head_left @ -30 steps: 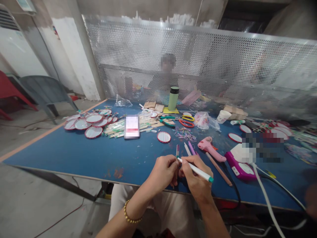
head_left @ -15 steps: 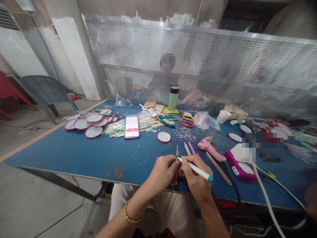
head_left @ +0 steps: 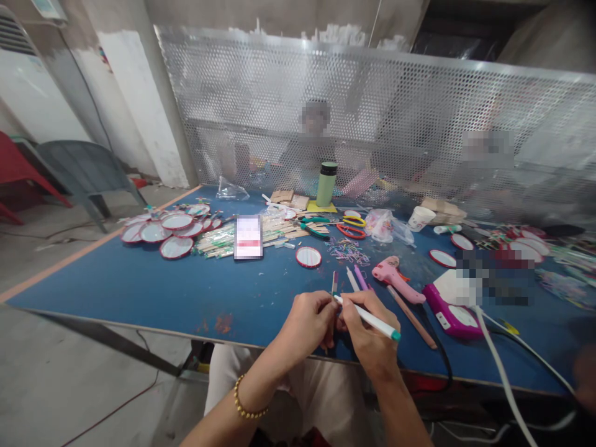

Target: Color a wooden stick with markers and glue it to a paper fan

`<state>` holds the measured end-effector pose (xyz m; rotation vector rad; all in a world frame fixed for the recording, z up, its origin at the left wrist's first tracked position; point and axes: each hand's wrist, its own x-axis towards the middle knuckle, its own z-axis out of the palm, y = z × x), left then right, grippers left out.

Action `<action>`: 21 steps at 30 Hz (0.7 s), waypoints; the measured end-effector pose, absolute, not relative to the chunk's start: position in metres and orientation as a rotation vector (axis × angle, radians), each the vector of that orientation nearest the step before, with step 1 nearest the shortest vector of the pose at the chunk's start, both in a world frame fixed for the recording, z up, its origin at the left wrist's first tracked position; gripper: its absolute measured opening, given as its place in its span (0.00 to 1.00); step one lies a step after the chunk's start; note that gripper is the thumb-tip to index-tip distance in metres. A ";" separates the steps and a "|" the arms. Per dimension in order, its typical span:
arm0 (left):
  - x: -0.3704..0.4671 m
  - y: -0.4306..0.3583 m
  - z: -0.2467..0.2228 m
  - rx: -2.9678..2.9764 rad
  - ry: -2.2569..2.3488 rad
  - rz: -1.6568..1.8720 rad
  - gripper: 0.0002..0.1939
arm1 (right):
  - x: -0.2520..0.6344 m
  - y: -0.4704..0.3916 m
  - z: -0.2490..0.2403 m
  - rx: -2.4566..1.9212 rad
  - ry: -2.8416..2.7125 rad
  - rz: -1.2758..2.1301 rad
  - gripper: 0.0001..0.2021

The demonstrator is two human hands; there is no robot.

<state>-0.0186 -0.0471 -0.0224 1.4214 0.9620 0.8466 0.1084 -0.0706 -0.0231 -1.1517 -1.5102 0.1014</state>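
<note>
Over table (head_left: 186, 292), left hand (head_left: 307, 320) curled, right hand (head_left: 372, 351) slanting pen (head_left: 377, 323)

pen (head_left: 370, 318): smooth plast.; glue gun (head_left: 401, 285): smooth plast.; panel (head_left: 372, 105): perf. metal; cup (head_left: 421, 218): paper

Beyond the right hand (head_left: 372, 349) lie pens (head_left: 361, 278).

slim stick (head_left: 334, 282): purplish toward its top, near upright, pinched in the left hand (head_left: 305, 320), partly hidden by fingers
marker (head_left: 372, 320): white barrel, green end, slanting in the right hand (head_left: 372, 351), tip at the stick
</note>
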 end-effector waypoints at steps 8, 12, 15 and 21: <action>-0.018 -0.046 -0.022 1.429 0.975 0.831 0.16 | 0.109 -0.073 -0.025 -1.162 -1.490 0.117 0.09; -0.018 -0.045 -0.022 1.436 0.975 0.830 0.15 | 0.109 -0.073 -0.023 -1.164 -1.504 0.108 0.09; -0.018 -0.045 -0.023 1.441 0.977 0.834 0.16 | 0.109 -0.072 -0.022 -1.165 -1.511 0.092 0.09; -0.019 -0.046 -0.024 1.454 0.983 0.833 0.17 | 0.108 -0.071 -0.021 -1.173 -1.513 0.106 0.09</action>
